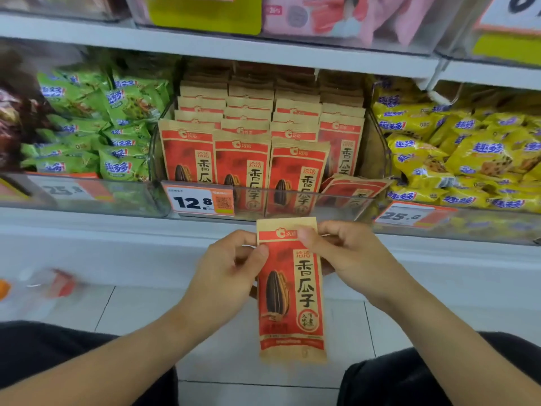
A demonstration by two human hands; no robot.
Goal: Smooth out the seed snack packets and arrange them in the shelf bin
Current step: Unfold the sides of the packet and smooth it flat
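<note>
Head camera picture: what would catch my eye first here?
The red and tan seed packet at centre, held upright below the shelf by the left hand and right hand pinching its top. Behind it, matching packets stand in rows in a clear shelf bin, between green snack bags and yellow snack bags.

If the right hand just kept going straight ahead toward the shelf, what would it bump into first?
Probably the clear front wall of the shelf bin, just ahead of the right hand pinching the seed packet; depth is hard to judge.
</note>
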